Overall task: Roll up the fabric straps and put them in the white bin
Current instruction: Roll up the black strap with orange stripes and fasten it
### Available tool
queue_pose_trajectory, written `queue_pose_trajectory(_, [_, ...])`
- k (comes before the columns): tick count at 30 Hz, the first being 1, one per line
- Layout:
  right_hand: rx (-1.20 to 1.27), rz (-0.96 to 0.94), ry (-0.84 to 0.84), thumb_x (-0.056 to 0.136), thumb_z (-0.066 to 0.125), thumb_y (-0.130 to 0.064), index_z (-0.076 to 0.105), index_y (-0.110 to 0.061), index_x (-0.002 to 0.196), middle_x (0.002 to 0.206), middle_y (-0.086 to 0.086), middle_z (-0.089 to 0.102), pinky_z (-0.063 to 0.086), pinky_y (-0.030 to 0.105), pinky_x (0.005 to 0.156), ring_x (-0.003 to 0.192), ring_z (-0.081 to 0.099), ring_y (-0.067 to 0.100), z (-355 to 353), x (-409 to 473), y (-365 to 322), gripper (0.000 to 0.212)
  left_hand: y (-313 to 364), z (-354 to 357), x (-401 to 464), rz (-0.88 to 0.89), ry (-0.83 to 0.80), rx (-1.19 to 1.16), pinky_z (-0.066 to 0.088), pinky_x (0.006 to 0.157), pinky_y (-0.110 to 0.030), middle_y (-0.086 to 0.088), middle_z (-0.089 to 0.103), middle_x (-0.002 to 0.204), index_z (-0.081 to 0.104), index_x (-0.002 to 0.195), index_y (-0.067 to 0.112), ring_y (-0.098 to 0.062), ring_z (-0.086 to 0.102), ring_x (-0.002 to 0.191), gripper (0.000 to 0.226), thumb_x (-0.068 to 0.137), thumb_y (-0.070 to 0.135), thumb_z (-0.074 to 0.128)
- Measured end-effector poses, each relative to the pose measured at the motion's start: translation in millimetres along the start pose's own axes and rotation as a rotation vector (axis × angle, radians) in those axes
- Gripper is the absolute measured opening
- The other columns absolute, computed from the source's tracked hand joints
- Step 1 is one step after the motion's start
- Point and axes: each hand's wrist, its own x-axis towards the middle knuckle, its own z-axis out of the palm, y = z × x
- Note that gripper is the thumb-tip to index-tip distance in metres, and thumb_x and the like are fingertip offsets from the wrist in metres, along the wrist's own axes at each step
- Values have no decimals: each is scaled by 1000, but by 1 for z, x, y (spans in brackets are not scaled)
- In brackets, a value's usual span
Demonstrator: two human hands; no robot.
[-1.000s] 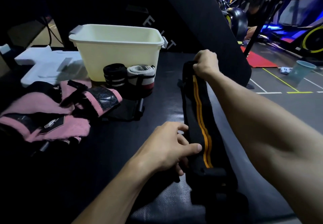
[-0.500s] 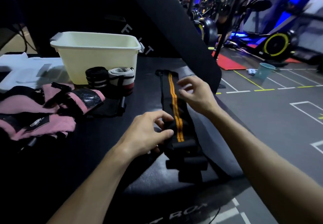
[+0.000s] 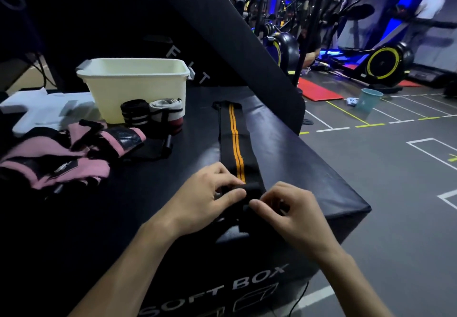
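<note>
A long black strap with two orange stripes [image 3: 235, 141] lies stretched out on the black soft box [image 3: 309, 168], running away from me. Its near end is folded into a small black roll. My left hand [image 3: 205, 198] pinches that roll from the left and my right hand [image 3: 286, 208] pinches it from the right. The white bin [image 3: 138, 86] stands at the back left. Two rolled straps stand in front of the bin, one black with white stripes [image 3: 134, 115] and one white and red [image 3: 167, 115].
Pink and black gloves [image 3: 61, 153] lie in a heap at the left. White foam pieces [image 3: 37, 109] sit behind them. A black slanted pad [image 3: 235, 32] rises behind the box. Gym floor, a teal cup [image 3: 369, 99] and exercise bikes lie to the right.
My right hand came from the strap's far end back to its near end. Both hands now hold the near end, which is folded into a roll.
</note>
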Motion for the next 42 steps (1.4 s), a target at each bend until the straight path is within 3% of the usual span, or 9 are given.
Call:
queue_pose_trajectory(4, [78, -43, -65, 83, 80, -47, 70, -25, 81, 77, -10, 64, 46, 23, 64, 73, 62, 13, -3, -6, -1, 24, 4, -2, -4, 34, 36, -52, 43, 76, -12, 14, 65, 100, 74, 105, 29, -6, 64, 91, 15, 90, 28, 79])
queue_pose_trajectory(8, [154, -89, -134, 80, 86, -30, 70, -22, 89, 83, -15, 66, 42, 15, 67, 74, 61, 7, -10, -13, -5, 19, 10, -1, -6, 4, 37, -175, 55, 77, -35, 8, 74, 95, 76, 104, 29, -16, 69, 86, 13, 91, 29, 76])
queue_pose_trajectory(11, [160, -95, -202, 83, 84, -27, 72, -23, 93, 86, -14, 70, 48, 20, 67, 75, 65, 10, -20, -17, -3, 16, 10, -3, -6, -41, -12, -250, 58, 86, -45, 5, 77, 96, 78, 106, 28, -17, 73, 90, 15, 93, 31, 72])
queue_pose_trajectory(17, [33, -226, -68, 83, 85, -14, 72, -19, 93, 94, -14, 67, 54, 29, 69, 82, 66, 12, -18, -19, -6, 17, 17, 3, -5, -75, -10, -223, 60, 81, -44, 6, 77, 84, 79, 96, 30, -16, 73, 80, 9, 91, 23, 78])
queue_pose_trajectory(20, [-45, -247, 102, 82, 83, -14, 74, -15, 92, 115, -4, 64, 53, 26, 85, 106, 65, 11, -12, -16, -8, 14, 18, 1, -3, -87, -27, -262, 61, 77, -44, 0, 77, 82, 81, 96, 30, -21, 73, 77, 12, 90, 20, 79])
queue_pose_trajectory(23, [109, -147, 55, 83, 82, -14, 74, -17, 96, 125, -7, 67, 53, 29, 96, 120, 64, 9, -11, -13, -8, 15, 20, -3, 0, -104, -23, -349, 60, 77, -38, -4, 78, 85, 82, 96, 26, -28, 73, 81, 16, 89, 12, 79])
queue_pose_trajectory(29, [74, -148, 75, 83, 82, -15, 75, -17, 100, 95, -11, 75, 58, 30, 76, 90, 72, 6, -4, -9, -10, 19, 25, -11, 1, -138, -12, -475, 56, 87, -41, -2, 80, 91, 82, 97, 23, -17, 74, 86, 17, 80, 26, 83])
queue_pose_trajectory(33, [-2, -224, 103, 82, 81, -19, 76, -15, 97, 93, -11, 75, 57, 26, 74, 85, 70, 2, -3, -6, -11, 16, 28, -12, 2, -159, 35, -521, 55, 91, -36, -2, 80, 97, 81, 102, 21, -16, 74, 94, 22, 81, 12, 84])
queue_pose_trajectory(42, [-31, -265, 119, 79, 86, -9, 77, -15, 95, 92, -13, 74, 57, 22, 74, 86, 70, 0, 2, -7, -11, 18, 27, -5, 4, -132, 134, -216, 58, 85, -34, 11, 77, 87, 77, 88, 29, -7, 73, 85, 14, 89, 16, 79])
